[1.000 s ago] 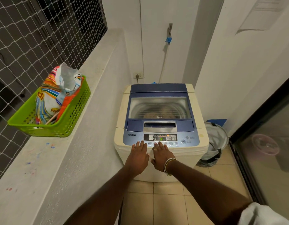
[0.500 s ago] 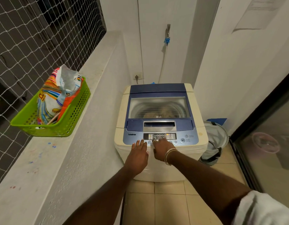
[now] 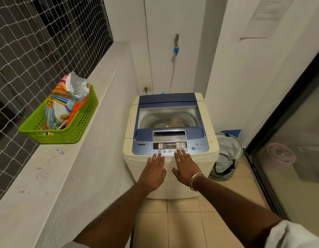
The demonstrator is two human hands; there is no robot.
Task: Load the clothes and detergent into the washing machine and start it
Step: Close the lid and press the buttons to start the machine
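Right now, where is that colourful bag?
In the head view the colourful bag stands at the left, inside the green basket on the ledge, beside the window netting and left of the washing machine.

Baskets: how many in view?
2. A green perforated plastic basket on the grey ledge left of the cream top-loading washing machine; a grey fabric laundry basket on the tiled floor right of it.

On the beige tiled floor, before the white back wall: cream top-loading washing machine with blue lid, white fabric laundry hamper just beside it on the right. On the pale concrete ledge to the left: green perforated plastic basket holding a multicoloured plastic detergent bag.
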